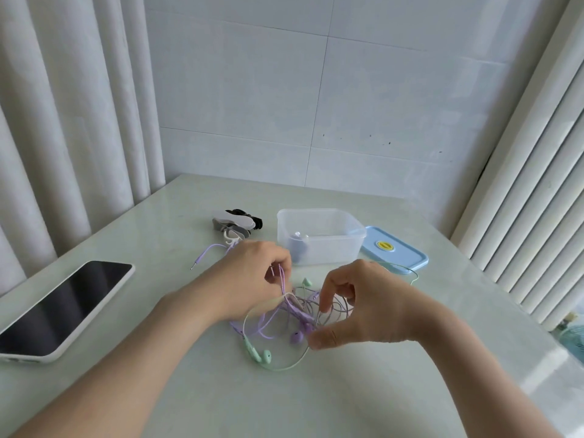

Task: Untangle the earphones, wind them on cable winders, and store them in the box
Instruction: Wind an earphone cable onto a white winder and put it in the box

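Both hands work at the tangle of earphones (pixel 295 314), which lies on the counter (pixel 196 390) just in front of the box (pixel 319 248). Left hand (pixel 252 276): fingers curled, pinching several purple cords and lifting them from the knot. Right hand (pixel 363 308): fingers bent, forefinger and thumb closing on cords at the tangle's right side.

The tangle holds 2 colours of cord, purple and green. 1 green earbud (pixel 262 355) lies at its near edge inside a wide green loop, and 1 purple earbud (pixel 297 337) sits beside the right thumb. A purple plug (pixel 193 266) trails off to the left, and a green cord runs right toward the lid (pixel 395 251).

Behind the left hand is a pile of cable winders (pixel 235 224) in white, grey and black. The clear box stands open with a bluish bundle (pixel 297 246) inside, too blurred to identify. Its blue lid, bearing a yellow label, lies flat just to the right.

A phone (pixel 63 306) with a dark screen rests at the counter's left. Curtains (pixel 63 121) and a tiled wall (pixel 316 90) stand behind.
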The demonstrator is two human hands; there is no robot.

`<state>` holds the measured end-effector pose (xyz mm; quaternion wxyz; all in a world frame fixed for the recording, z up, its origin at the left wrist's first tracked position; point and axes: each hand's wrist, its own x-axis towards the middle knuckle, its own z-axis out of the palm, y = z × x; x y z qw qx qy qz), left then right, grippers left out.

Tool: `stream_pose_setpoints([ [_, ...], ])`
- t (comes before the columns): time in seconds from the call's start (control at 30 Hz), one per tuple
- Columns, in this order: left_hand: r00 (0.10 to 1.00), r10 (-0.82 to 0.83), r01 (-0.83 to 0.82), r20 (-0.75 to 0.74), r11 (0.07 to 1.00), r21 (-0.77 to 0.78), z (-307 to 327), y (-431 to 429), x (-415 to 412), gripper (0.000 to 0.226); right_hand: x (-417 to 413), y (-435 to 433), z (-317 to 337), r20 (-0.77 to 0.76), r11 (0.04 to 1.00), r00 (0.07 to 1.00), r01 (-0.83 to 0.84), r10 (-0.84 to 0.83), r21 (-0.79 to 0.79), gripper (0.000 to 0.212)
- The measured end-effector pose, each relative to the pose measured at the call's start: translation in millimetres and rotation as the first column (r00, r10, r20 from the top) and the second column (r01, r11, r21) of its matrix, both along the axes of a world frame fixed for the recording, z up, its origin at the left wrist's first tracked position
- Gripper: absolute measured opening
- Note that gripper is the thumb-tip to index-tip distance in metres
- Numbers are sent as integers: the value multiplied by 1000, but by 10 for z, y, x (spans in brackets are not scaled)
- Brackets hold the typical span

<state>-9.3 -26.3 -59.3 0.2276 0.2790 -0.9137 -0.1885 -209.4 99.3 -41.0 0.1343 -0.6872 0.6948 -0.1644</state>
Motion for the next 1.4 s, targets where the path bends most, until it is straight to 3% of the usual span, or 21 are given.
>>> stream_pose_setpoints([
  [0.1, 985, 97, -89, -140, 994, 58, 39, -9, 7, 23, -5, -21, -52, -14, 996, 1000, 1, -3, -94, 38],
  [0.17, 951, 188, -146, -247, 973, 179, 56, -33, 12, 29, -1, -17, -49, 8, 991, 1000, 14, -13, -136, 19],
  [0.27, 900, 224, -79, -373, 927, 366, 75, -53, 16, 33, 11, -14, -30, 34, 991, 999, 29, -25, -128, 4],
  [0.4, 868, 244, 7, -432, 864, 503, 88, -46, -5, 40, 24, -64, -80, 78, 990, 996, 44, -34, -137, 4],
  [0.53, 859, 290, -44, -423, 863, 503, 56, -78, -17, 37, 66, -103, -56, 367, 958, 930, 111, -7, -264, 15],
  [0.7, 968, 103, 51, -229, 811, 582, 135, 1, 26, 44, 130, -101, -5, 592, 882, 806, 288, -13, -373, 14],
  [0.77, 972, 136, 20, -193, 768, 640, 163, 30, 48, 38, 165, -96, 26, 669, 877, 743, 346, -38, -334, 15],
  [0.83, 975, 31, 117, -220, 767, 631, 192, 39, 73, 44, 186, -94, 42, 693, 872, 718, 374, -58, -315, 14],
  [0.9, 940, -96, 290, -328, 733, 616, 208, 43, 77, 50, 172, -97, 36, 641, 857, 765, 374, -69, -355, 13],
  [0.97, 892, -105, 391, -440, 669, 632, 212, 31, 95, 51, 146, -105, 14, 581, 851, 811, 350, -66, -392, 12],
  [1.07, 916, -52, 285, -397, 781, 556, 255, 67, 91, 62, 109, -121, -16, 503, 866, 864, 273, -29, -418, 17],
  [1.13, 922, 29, 181, -387, 849, 496, 253, 93, 53, 57, 126, -126, -26, 520, 900, 854, 212, 19, -380, 31],
  [1.23, 872, 154, 108, -465, 866, 489, 181, 48, 1, 43, 124, -141, -47, 644, 917, 765, 262, -8, -300, 43],
  [1.33, 815, 217, 80, -537, 877, 475, 162, -14, 0, 40, 32, -178, -91, 600, 886, 793, 348, -103, -307, 33],
  [1.4, 781, 215, 92, -587, 889, 448, 160, -50, 6, 42, -20, -186, -103, 584, 895, 794, 371, -168, -247, 39],
])
